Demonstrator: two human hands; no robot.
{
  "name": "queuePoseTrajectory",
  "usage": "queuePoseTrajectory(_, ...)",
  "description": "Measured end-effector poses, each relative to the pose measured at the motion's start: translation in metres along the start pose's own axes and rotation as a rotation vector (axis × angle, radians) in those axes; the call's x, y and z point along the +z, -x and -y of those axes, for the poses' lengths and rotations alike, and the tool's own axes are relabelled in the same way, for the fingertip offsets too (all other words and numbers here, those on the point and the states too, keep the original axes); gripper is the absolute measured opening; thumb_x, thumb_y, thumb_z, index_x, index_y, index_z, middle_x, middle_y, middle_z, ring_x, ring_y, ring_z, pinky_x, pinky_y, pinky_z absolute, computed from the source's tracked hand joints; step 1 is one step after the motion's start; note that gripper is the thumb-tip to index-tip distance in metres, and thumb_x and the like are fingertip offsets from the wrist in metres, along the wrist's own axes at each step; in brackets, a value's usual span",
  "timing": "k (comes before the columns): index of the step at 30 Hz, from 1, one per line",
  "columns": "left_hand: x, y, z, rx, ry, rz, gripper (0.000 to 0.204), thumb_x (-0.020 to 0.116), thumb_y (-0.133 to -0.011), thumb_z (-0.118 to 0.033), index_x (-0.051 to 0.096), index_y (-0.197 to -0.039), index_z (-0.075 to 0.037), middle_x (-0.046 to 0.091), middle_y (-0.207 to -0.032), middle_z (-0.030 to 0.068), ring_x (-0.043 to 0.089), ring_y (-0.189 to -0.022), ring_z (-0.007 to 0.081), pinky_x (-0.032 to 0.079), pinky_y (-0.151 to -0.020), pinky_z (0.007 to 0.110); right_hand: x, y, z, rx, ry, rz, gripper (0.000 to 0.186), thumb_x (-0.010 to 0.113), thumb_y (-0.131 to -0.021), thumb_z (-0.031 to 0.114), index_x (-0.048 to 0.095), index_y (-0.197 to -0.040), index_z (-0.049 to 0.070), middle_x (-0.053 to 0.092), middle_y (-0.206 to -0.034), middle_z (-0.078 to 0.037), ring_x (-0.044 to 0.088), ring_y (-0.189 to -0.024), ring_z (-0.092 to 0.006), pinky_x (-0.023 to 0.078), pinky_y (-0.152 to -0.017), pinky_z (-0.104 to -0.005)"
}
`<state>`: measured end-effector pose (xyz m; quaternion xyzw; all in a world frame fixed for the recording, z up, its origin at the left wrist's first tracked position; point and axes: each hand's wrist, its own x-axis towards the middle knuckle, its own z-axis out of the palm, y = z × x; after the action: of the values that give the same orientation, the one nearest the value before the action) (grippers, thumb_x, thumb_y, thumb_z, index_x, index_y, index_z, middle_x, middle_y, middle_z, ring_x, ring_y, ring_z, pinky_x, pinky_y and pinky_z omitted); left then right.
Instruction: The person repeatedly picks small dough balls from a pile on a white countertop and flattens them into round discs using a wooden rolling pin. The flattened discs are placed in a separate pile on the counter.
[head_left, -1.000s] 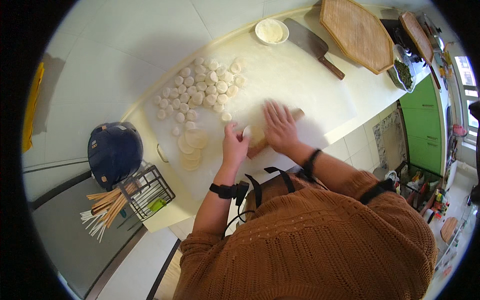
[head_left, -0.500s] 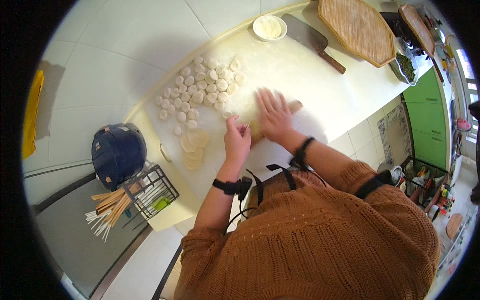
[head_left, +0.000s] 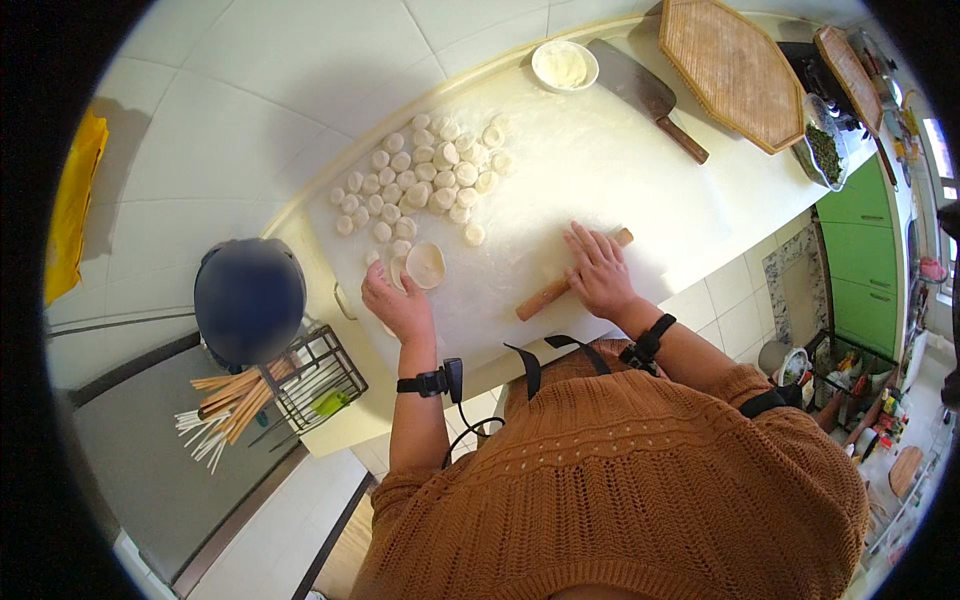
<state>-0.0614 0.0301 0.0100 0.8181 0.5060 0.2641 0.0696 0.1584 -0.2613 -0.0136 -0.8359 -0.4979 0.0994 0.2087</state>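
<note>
OK, L hand (head_left: 398, 303) is over the left part of the table (head_left: 560, 160), thumb and fingers parted in a loose curl, w/ a thin dough wrapper (head_left: 427, 262) right by the thumb tip. Can't tell from here if that grip has hold of the edge or only touches it. Another flat wrapper (head_left: 398, 272) shows btwn that one and the fingers, partly hidden.

R hand (head_left: 603, 280), meanwhile: no closed grip there, fingers out long, laid across the wooden rolling pin (head_left: 545, 300), which lies at a slant nr the front edge, both ends showing, no dough visible under it.

Step in hand, I'd say: setting a rolled wrapper down w/ the others. Next move calls for a clean let-go, no dragging or folding the thin edge, then a fresh piece for the pin. Handiest is prob. the lone dough piece (head_left: 474, 234), just apart from the big cluster of dough pieces (head_left: 446, 157). Flour bowl (head_left: 562, 88) and cleaver (head_left: 640, 88) sit well apart, up back.
</note>
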Motion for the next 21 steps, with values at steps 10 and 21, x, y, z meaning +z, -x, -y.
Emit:
queuePoseTrajectory(10, 0.064, 0.040, -0.110, 0.110, 0.569, 0.711, 0.042, 0.068, -0.098, -0.001, 0.060, -0.138, -0.007, 0.074, -0.107, 0.0178, 0.071, -0.102, 0.0397, 0.056, -0.092, 0.051, -0.028, 0.020, -0.020, 0.062, 0.040, 0.010, 0.079, 0.063, -0.094, 0.024, 0.042, -0.168, 0.007, 0.043, -0.172, -0.015, 0.044, -0.152, -0.0378, 0.032, -0.127, -0.0549)
queuePoseTrajectory(21, 0.058, 0.040, -0.146, 0.262, 0.319, 1.004, 0.043, 0.070, -0.097, -0.001, 0.054, -0.136, -0.004, 0.077, -0.097, 0.0233, 0.076, -0.094, 0.0447, 0.060, -0.085, 0.052, -0.018, -0.063, -0.002, -0.004, 0.202, -0.209, 0.071, 0.053, -0.104, 0.029, 0.039, -0.168, 0.001, 0.043, -0.173, -0.018, 0.035, -0.164, -0.0336, 0.018, -0.135, -0.0567)
